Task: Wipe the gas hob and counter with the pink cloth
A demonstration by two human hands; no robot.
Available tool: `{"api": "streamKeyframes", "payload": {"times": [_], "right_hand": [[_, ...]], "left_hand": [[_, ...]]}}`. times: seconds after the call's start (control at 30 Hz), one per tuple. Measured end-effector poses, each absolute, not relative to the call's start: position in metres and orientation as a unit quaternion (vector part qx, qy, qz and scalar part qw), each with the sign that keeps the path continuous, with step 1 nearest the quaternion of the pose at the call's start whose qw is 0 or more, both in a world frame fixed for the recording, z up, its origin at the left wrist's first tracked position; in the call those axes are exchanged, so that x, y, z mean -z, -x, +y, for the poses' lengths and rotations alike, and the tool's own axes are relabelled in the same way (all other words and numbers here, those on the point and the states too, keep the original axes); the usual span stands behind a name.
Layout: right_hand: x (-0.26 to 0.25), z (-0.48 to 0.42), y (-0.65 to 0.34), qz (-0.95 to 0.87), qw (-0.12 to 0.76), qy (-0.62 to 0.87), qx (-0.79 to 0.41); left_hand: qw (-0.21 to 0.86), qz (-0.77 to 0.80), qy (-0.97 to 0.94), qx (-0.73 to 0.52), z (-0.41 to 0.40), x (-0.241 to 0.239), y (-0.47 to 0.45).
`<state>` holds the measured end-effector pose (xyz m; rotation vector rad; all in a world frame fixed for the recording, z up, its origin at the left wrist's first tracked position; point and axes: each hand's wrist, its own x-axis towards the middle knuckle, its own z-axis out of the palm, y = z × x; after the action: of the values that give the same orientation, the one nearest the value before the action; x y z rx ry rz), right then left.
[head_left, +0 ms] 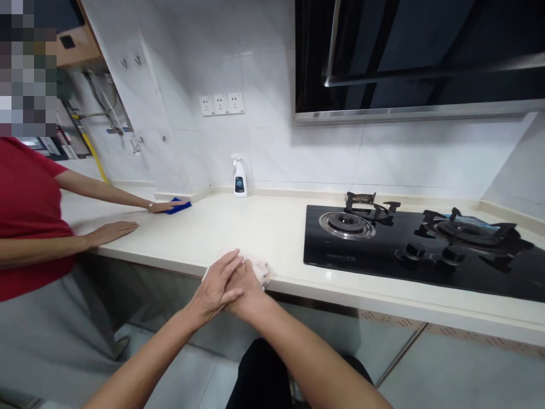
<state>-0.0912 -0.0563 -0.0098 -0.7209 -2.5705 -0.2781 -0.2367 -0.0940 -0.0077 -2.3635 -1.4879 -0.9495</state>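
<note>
cream stone countertop [204, 227] | white spray bottle [239, 179] | black gas hob [409, 250] | blue cloth [181, 207] | pale cloth [260, 270]

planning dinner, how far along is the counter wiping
Done: unclear, the cream countertop looks clean. In hand: left hand over right hand on a pale cloth at the front edge; a co-worker's hand on a blue cloth by the wall. Left: the black gas hob, untouched.

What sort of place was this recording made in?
Most likely a home kitchen. A black glass gas hob is set into a cream countertop, with a range hood above it and a tiled wall with power sockets behind.
</note>
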Motion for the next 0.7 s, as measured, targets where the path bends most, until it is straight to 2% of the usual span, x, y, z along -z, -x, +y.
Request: {"api": "streamKeyframes", "payload": {"times": [0.13, 0.23, 0.33, 0.57, 0.7], "right_hand": [[0.008, -0.045, 0.055, -0.931, 0.267, 0.222, 0.114], [0.012, -0.043, 0.030, -0.917, 0.277, 0.262, 0.115], [0.024, -0.046, 0.008, -0.903, 0.291, 0.293, 0.118], [0.056, -0.062, -0.109, -0.853, 0.393, 0.315, 0.137], [0.050, -0.077, -0.222, -0.840, 0.406, 0.359, 0.034]], "left_hand": [[0.093, -0.518, 0.810, 0.260, -0.085, 0.023, 0.243], [0.123, -0.518, 0.821, 0.206, -0.078, 0.022, 0.230], [0.139, -0.505, 0.826, 0.207, -0.074, 0.023, 0.200], [0.164, -0.476, 0.826, 0.254, -0.060, 0.058, 0.061], [0.190, -0.446, 0.835, 0.258, -0.049, 0.068, -0.046]]}}
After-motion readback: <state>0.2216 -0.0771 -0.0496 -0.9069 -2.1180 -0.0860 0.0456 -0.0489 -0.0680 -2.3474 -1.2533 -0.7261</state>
